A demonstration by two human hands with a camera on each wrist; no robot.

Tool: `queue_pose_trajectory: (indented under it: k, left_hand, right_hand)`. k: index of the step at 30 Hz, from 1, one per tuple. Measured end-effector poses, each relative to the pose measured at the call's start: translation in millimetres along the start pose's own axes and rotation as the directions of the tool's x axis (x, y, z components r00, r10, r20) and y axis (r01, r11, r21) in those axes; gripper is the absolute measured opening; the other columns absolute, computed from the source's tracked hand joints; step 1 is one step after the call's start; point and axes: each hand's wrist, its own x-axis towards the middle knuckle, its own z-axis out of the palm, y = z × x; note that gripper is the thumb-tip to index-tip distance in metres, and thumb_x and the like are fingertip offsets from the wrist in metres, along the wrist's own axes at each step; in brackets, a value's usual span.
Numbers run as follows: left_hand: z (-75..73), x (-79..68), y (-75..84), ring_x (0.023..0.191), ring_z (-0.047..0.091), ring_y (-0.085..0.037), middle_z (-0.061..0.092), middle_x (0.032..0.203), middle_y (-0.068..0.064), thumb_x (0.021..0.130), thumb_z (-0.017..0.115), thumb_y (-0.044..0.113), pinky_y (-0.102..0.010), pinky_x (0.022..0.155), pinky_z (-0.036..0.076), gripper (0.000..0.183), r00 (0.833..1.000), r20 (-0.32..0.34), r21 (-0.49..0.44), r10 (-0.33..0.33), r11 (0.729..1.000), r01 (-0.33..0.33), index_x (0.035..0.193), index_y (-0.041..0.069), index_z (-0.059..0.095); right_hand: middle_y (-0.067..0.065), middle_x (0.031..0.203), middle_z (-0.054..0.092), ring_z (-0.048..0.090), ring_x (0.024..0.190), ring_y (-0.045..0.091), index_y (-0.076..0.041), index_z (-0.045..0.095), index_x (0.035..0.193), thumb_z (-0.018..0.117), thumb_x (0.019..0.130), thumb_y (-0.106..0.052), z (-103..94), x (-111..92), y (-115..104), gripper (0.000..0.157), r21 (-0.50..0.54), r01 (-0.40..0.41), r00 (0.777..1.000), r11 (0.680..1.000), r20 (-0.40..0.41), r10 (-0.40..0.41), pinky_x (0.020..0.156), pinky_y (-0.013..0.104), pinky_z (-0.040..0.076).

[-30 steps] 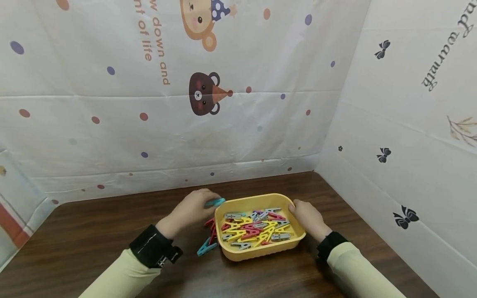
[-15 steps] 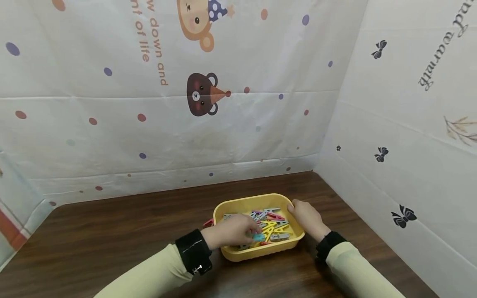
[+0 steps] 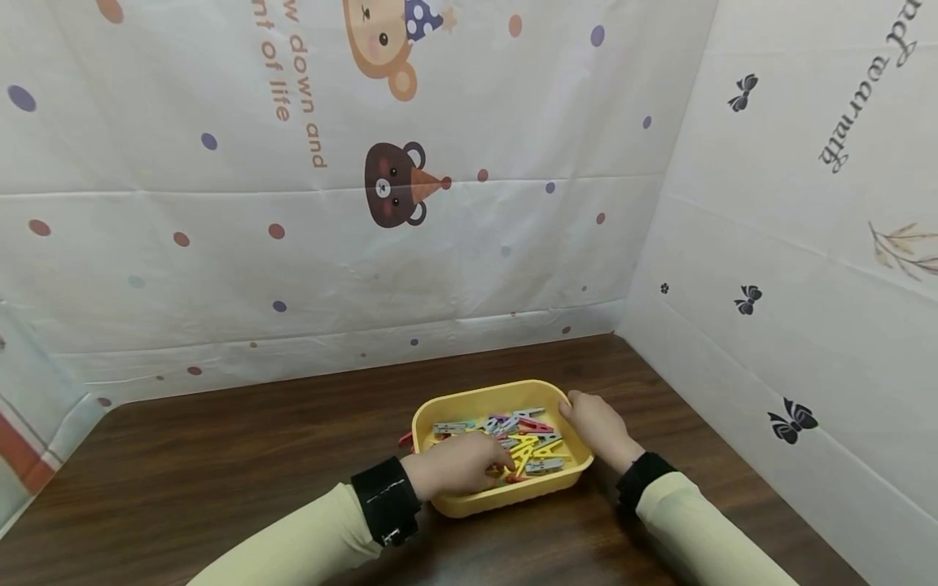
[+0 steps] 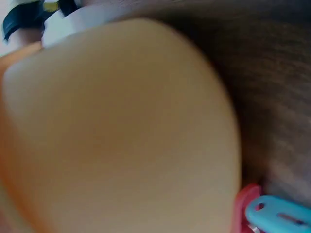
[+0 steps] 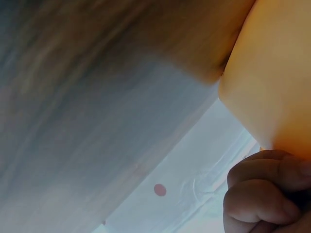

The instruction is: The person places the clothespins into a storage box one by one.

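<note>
A yellow plastic basket (image 3: 479,509) holds a heap of clothespins (image 3: 524,447) in yellow, red, grey, purple and blue. My left hand (image 3: 463,464) reaches over its near left rim, fingers bent down at the clothespins; I cannot tell whether a clothespin is still between them. On the opposite side my right hand (image 3: 599,425) grips the rim, thumb toward the inside. Its curled fingers (image 5: 262,199) show beside the basket wall (image 5: 272,82) in the right wrist view. The basket's wall (image 4: 126,126) fills most of the left wrist view.
Beside the basket's left side, a blue clothespin (image 4: 279,214) and a red clothespin (image 4: 245,206) lie on the dark wooden table (image 3: 242,456). White sheets printed with cartoon animals and dots (image 3: 469,268) hang behind the table and along its right side.
My left hand has carried a blue clothespin from left of the basket to inside it, where the clothespin no longer shows clearly. My right hand keeps its grip on the rim.
</note>
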Motion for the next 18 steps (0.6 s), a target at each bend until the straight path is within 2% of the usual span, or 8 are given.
queue_pose_trajectory:
  k: [3,6,9,12,15,18]
  left_hand:
    - [-12.3,-6.3,-4.9,0.105,0.070,-0.013,0.077,0.114,-0.003,0.097,0.070,0.019,-0.027,0.093,0.054,0.024,0.999,-0.052,-0.034,-0.013,0.999,0.011,0.119,0.011,0.076]
    - [-31.3,-18.4,-10.4,0.115,0.069,-0.020,0.075,0.121,-0.005,0.098,0.069,0.020,-0.036,0.100,0.055,0.027,0.989,-0.126,-0.081,-0.071,0.995,0.061,0.122,0.010,0.075]
    - [-49.2,-36.7,-17.4,0.113,0.069,-0.025,0.074,0.122,-0.008,0.098,0.069,0.017,-0.041,0.096,0.056,0.026,0.970,-0.206,-0.106,-0.125,0.989,0.105,0.123,0.009,0.074]
    - [-59.0,-57.5,-26.4,0.102,0.069,-0.024,0.074,0.115,-0.011,0.096,0.070,0.011,-0.037,0.085,0.057,0.023,0.946,-0.267,-0.115,-0.186,0.980,0.161,0.118,0.006,0.073]
    - [-58.7,-75.5,-36.7,0.089,0.068,-0.018,0.075,0.104,-0.010,0.093,0.072,0.009,-0.030,0.075,0.055,0.018,0.924,-0.267,-0.141,-0.274,0.960,0.244,0.110,0.004,0.074]
    - [-49.0,-88.1,-44.9,0.079,0.063,-0.011,0.073,0.092,-0.006,0.088,0.077,0.009,-0.027,0.068,0.052,0.016,0.909,-0.205,-0.193,-0.363,0.926,0.325,0.102,0.003,0.074]
  right_hand:
    - [0.009,0.082,0.066,0.054,0.067,0.017,0.004,0.066,0.105,0.049,0.107,-0.023,1.4,0.1,-2.9,0.032,-0.010,0.009,1.000,1.000,0.000,-0.009,0.062,0.032,0.044]
    - [0.008,0.078,0.065,0.054,0.065,0.017,0.002,0.066,0.102,0.049,0.107,-0.023,1.0,0.2,-5.4,0.031,-0.036,0.017,1.000,0.999,-0.010,-0.017,0.060,0.032,0.043]
    - [0.007,0.073,0.061,0.053,0.063,0.017,0.001,0.065,0.099,0.048,0.107,-0.023,-0.9,-0.5,-7.4,0.031,-0.064,0.029,0.999,0.998,-0.019,-0.031,0.058,0.031,0.042]
    - [0.005,0.069,0.057,0.051,0.060,0.016,0.001,0.064,0.095,0.048,0.107,-0.022,-1.9,-0.3,-7.4,0.030,-0.087,0.047,0.999,0.995,-0.018,-0.049,0.057,0.030,0.041]
    - [0.004,0.068,0.054,0.049,0.060,0.016,0.000,0.064,0.093,0.048,0.107,-0.021,-3.2,-0.2,-7.0,0.030,-0.095,0.059,0.998,0.994,-0.013,-0.061,0.057,0.029,0.040]
    - [0.005,0.069,0.054,0.049,0.060,0.016,0.000,0.063,0.093,0.048,0.107,-0.022,-5.3,0.4,-5.2,0.030,-0.097,0.057,0.998,0.994,-0.008,-0.058,0.057,0.029,0.039]
